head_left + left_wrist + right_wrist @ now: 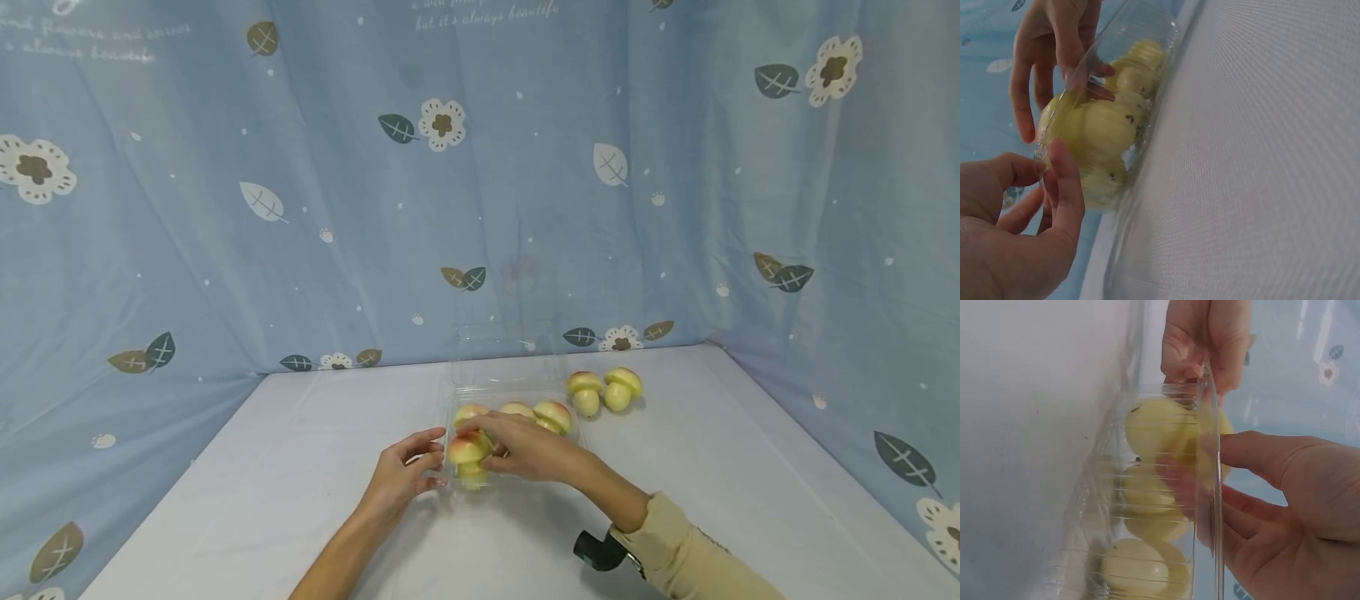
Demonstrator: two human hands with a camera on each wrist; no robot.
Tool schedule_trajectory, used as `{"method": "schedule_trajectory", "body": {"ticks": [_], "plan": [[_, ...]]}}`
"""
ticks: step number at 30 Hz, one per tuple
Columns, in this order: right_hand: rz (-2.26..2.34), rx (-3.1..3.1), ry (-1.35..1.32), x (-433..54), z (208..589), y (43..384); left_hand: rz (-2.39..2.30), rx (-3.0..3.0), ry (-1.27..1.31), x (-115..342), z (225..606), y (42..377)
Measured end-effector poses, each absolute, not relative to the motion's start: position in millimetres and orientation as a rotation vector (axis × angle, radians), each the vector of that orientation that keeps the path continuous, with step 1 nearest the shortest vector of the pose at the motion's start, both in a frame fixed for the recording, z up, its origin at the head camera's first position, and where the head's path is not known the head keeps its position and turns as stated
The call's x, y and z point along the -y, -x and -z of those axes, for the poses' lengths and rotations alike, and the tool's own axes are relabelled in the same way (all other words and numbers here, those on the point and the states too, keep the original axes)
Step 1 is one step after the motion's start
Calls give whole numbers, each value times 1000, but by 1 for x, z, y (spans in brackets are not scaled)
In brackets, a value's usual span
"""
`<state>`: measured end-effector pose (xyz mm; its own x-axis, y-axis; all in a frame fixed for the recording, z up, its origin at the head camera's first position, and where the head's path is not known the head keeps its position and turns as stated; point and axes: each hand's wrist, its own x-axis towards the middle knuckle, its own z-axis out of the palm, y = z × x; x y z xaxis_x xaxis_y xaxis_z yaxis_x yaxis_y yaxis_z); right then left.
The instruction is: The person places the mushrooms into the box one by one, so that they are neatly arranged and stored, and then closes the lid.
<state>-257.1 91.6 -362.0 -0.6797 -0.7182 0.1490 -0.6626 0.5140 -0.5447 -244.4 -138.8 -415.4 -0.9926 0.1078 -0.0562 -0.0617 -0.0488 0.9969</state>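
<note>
A clear plastic box (517, 479) with its hinged lid (506, 358) standing up behind it holds several yellow, red-tinged toy mushrooms (553, 414). My right hand (536, 446) reaches into the box from the right and grips a toy mushroom (469, 448) at the near left corner, thumb on one side and fingers on the other. Pinched between the thumb and fingers of my left hand (405, 471) is the box's left rim (1040, 153). Through the clear wall, the right wrist view shows a row of toy mushrooms (1135, 567) inside.
Two more toy mushrooms (585, 393) (622, 389) lie on the white table (712, 467), right of the box. A blue patterned curtain (337, 208) hangs behind and at both sides. A black device (600, 550) is under the right sleeve (690, 550).
</note>
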Motion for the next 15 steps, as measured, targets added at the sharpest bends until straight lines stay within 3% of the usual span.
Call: {"method": "schedule_trajectory", "body": {"ticks": [15], "plan": [[913, -2611, 1181, -96, 361, 254, -2189, -2077, -54, 139, 415, 244]]}}
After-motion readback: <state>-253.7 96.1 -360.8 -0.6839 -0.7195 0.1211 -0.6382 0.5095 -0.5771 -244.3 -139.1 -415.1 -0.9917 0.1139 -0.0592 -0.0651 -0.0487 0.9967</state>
